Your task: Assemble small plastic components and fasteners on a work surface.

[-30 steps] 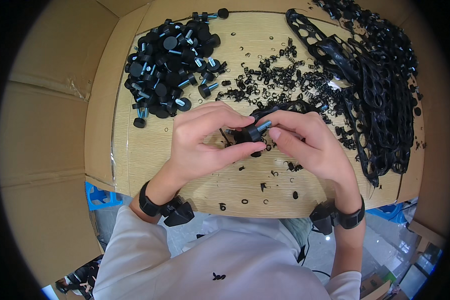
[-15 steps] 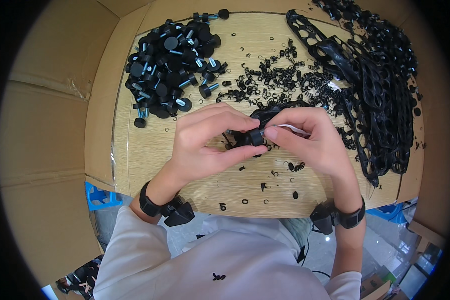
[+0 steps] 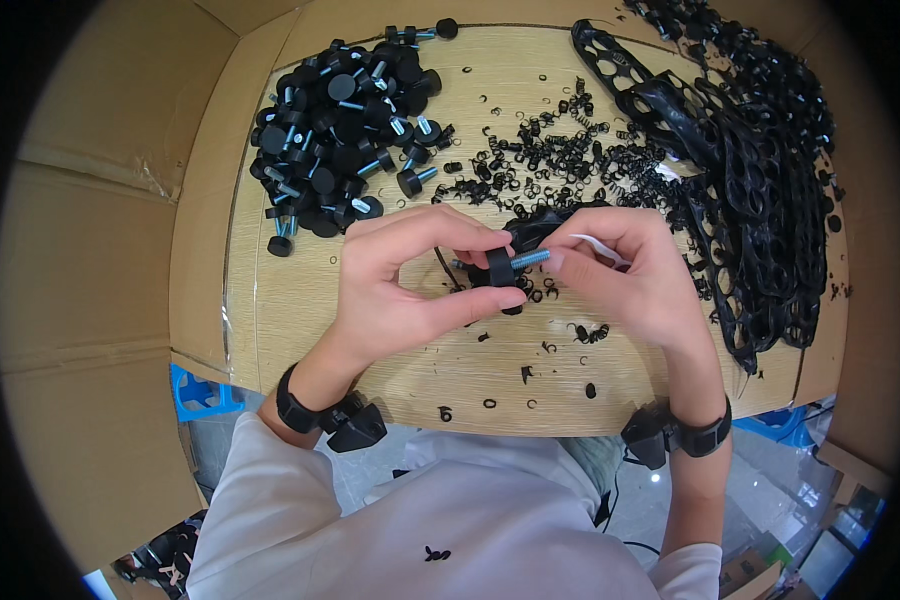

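My left hand [image 3: 395, 285] pinches the black rubber head of a threaded stud bolt [image 3: 500, 268] between thumb and fingers. The bolt's bare metal shank points right, toward my right hand [image 3: 625, 270]. My right hand is closed, with a thin white strip-like piece [image 3: 600, 247] curving out between its fingers; its full shape is hidden. The right thumb and fingertip are just off the shank's end. Under and behind the held bolt lies a black moulded rubber piece [image 3: 540, 228], partly covered by my hands.
Many black-headed bolts [image 3: 345, 130] are heaped at the far left of the wooden table [image 3: 300, 330]. Small black rubber rings and scraps [image 3: 540, 150] lie across the middle. Black perforated rubber sheets [image 3: 760, 220] pile up on the right. Cardboard walls [image 3: 90, 250] stand around the table.
My right fingers have drawn back slightly to the right, baring the metal shank they covered before. My left hand has shifted a little left with the bolt.
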A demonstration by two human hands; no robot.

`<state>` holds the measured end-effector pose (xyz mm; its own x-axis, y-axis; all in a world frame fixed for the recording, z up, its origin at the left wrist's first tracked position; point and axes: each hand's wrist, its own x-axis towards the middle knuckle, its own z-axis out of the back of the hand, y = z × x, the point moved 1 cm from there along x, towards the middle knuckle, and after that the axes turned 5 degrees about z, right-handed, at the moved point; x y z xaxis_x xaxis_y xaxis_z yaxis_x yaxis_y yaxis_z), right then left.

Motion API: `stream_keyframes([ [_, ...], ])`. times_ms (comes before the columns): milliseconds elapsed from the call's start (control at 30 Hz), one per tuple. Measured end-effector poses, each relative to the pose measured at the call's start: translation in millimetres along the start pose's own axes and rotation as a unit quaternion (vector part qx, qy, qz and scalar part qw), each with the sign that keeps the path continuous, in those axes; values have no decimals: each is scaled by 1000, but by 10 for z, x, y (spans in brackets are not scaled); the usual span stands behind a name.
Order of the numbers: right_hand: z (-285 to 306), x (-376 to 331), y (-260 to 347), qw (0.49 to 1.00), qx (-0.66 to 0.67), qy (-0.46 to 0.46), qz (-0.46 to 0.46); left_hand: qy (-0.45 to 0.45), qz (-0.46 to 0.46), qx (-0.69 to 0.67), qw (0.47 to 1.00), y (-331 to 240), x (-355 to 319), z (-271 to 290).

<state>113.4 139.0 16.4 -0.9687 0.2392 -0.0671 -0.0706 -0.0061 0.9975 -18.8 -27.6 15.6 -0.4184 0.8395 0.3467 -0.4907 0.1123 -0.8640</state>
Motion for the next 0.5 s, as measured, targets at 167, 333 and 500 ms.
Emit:
stream_keyframes([
  [167,29,15,28,998,-44,-44,-15,2,-6,12,1000,-7,12,-8],
  [333,9,40,0,998,-9,-57,14,0,-21,24,999,14,27,3],
  [500,9,32,8,998,12,-58,21,-15,-27,27,999,0,35,25],
])
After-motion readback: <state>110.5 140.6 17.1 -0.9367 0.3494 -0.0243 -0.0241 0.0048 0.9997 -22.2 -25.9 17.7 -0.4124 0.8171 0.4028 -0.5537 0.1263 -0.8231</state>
